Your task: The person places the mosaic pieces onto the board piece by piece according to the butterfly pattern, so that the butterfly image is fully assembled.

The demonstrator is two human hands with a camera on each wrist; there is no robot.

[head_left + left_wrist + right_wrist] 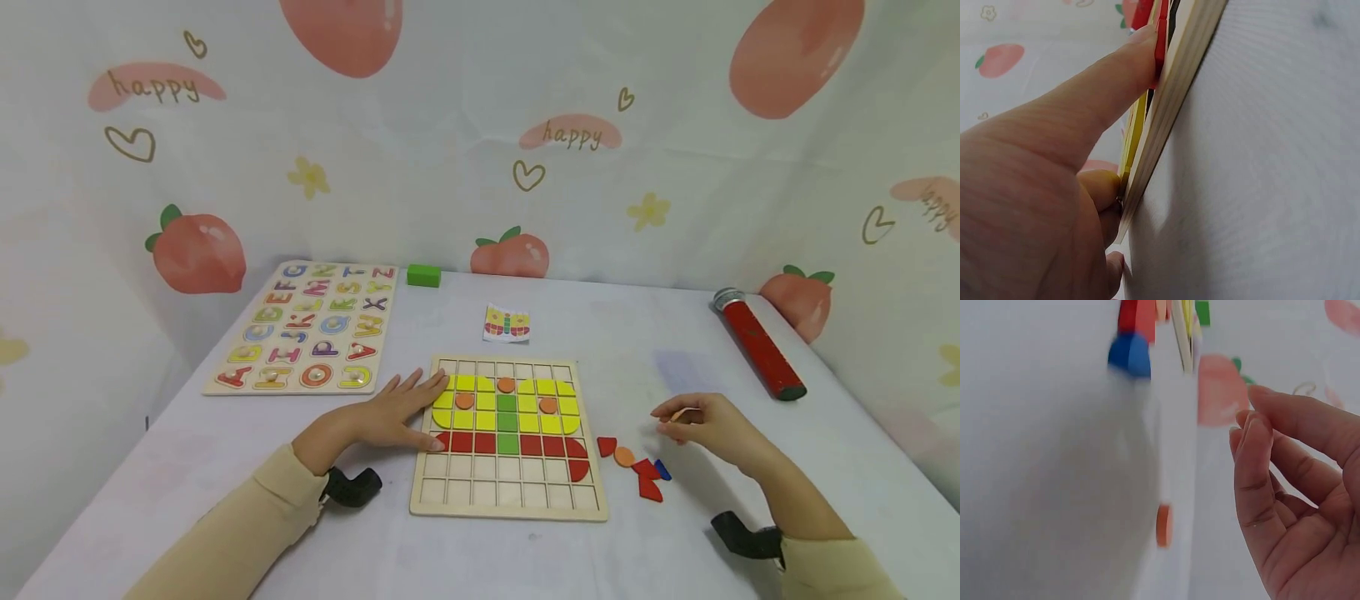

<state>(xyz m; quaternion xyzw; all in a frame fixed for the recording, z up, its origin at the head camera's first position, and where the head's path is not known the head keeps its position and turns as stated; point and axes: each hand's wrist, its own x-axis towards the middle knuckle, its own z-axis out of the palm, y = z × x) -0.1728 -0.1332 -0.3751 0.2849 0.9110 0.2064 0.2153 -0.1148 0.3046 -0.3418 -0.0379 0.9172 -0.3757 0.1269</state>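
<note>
A square wooden grid board (465, 497) lies on the table, filled partly with yellow, red, green and orange pieces in a butterfly-like pattern. My left hand (390, 410) spreads its fingers over the board's left edge; its thumb touches a red piece (1160, 47) there. To the board's right, my right hand (708, 427) hovers with thumb and fingers loosely curled. In the right wrist view I see nothing between its fingertips. An orange disc (1164, 525) lies on the table near that hand. Red pieces (650, 488), another orange disc (623, 457) and a blue piece (663, 470) lie beside the board.
A small printed card (507, 323) with a butterfly pattern lies behind the board. At the back left are an alphabet puzzle board (300, 325) and a green block (423, 276). A red microphone-like object (761, 346) lies at the far right. A patterned cloth hangs behind.
</note>
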